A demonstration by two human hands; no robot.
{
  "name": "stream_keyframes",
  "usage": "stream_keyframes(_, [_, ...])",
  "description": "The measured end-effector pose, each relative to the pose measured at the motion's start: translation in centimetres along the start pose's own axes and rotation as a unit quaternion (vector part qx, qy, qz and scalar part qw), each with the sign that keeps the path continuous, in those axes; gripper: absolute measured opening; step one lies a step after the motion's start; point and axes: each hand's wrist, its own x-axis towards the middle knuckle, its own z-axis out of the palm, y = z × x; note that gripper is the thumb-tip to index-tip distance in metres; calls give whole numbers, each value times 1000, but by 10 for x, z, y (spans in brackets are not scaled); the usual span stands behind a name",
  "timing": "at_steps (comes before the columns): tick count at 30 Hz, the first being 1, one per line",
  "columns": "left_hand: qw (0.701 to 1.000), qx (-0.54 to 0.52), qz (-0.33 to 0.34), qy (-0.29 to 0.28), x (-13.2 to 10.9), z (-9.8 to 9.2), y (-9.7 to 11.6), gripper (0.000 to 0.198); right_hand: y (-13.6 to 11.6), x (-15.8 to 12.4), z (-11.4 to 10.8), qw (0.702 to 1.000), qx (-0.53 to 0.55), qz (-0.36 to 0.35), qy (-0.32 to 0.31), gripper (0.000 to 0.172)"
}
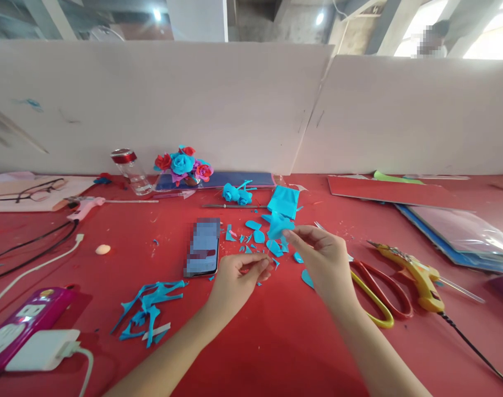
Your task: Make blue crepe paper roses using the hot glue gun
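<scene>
Petal-like piece of thin bright-blue sheet (280, 225): held up over the middle of the red surface (259, 353), in front of a folded square of blue sheet (283, 202).

Right hand (329, 256): bare; thumb and forefinger pinched narrowly on the lower right edge of the piece, other fingers curled behind. Forearm enters from the lower right corner, slanting inward to the left.

Left hand (239, 274): bare, lower than the right and just beside it; thumb and forefinger brought together at the tips, fingers bent. Whether something thin lies between them: cannot tell. Forearm rises from the lower left, angled inward to the right.

Nearby: loose blue rounded cut-outs (258, 236), around and beyond the fingertips; dark-framed phone with lit screen (205, 248), left of the left hand; scissors with red and yellow handles (406, 306), right of the right wrist.
</scene>
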Motion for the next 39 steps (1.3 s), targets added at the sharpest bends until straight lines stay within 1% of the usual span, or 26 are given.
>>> stream_keyframes(4, [1000,14,10,1,-1,0,1,21,2,2,0,1000,0,-9,12,20])
stream_keyframes(7, [999,33,22,3,-2,-1,0,23,3,1,0,1000,-21,-15,14,23])
stream_keyframes(12, [996,71,44,22,-1,-1,-1,24,2,-5,3,995,-91,-46,1,33])
stream_keyframes(15, [992,99,73,31,-1,-1,-1,24,0,-7,5,991,-117,-67,-12,33])
stream_keyframes(19, [988,117,83,49,-1,-2,-2,21,-2,-8,7,986,-141,-86,-21,33])
stream_keyframes(28, [968,194,147,65,-4,-3,-3,20,0,-8,8,983,-159,-86,-34,36])
stream_keyframes(32, [957,230,159,73,-5,-2,0,20,0,-8,8,979,-175,-96,-29,39])
stream_keyframes(39, [946,260,178,73,-6,-1,0,21,0,-10,7,974,-195,-114,-21,41])
